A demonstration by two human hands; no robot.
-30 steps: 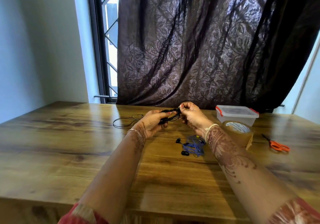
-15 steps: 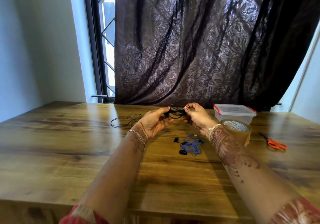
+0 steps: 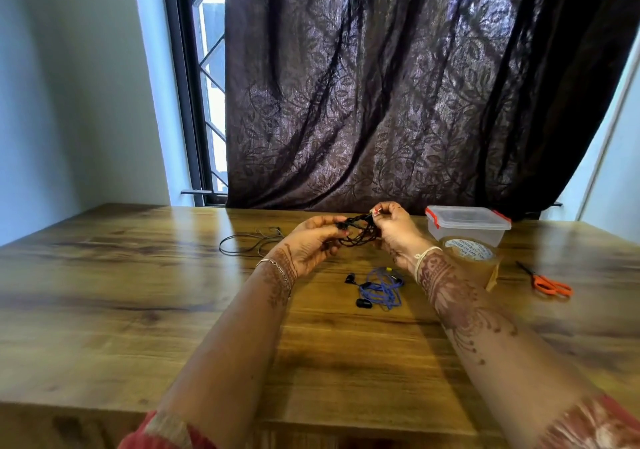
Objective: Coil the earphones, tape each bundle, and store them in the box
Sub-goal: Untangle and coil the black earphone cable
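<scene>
A tangle of black earphones hangs between both hands above the wooden table. My left hand grips its left end, fingers curled. My right hand pinches the top right end near the plug. Blue earphones with black buds lie loosely heaped on the table below my hands. Another thin black earphone cable lies looped to the left. The clear box with red clips and its lid on stands at the right. A brown tape roll sits in front of it.
Orange-handled scissors lie at the far right of the table. A dark curtain hangs behind the table's far edge, with a barred window to its left.
Both hands have lifted slightly with the black earphones; my right hand's pinch has risen to the bundle's top end, and the cable now hangs in looser loops between them.
</scene>
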